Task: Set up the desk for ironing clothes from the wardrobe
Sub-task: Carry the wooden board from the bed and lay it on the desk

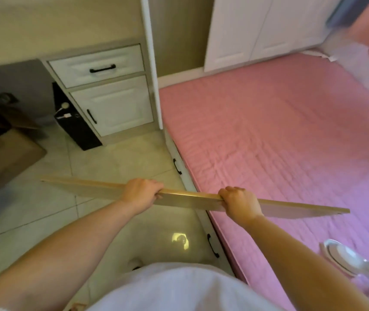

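We are carrying a long, thin wooden board edge-up in front of us, and both hands are clamped on its upper edge: the left hand has its fingers curled over the top near the middle, the right hand grips the same edge a little further along. The board hangs in the air, tilted, its left end over the tiled floor and its right end reaching out over the pink mattress; it rests on nothing. The desk shows only as a pale top at the upper left, with its drawer unit below (a drawer over a small cupboard door). An iron lies on the mattress near its lower right corner, well apart from the board.

We judge this to be the carrying step, with the board still to be laid on the desk. The risks come from the board's length. Swinging it round toward the desk, the left end could strike the drawer unit or the white upright panel beside it. Both hands sit close together near the middle, so the long ends may lever and twist the board out of our grip. The right end, dipping, could catch the mattress.
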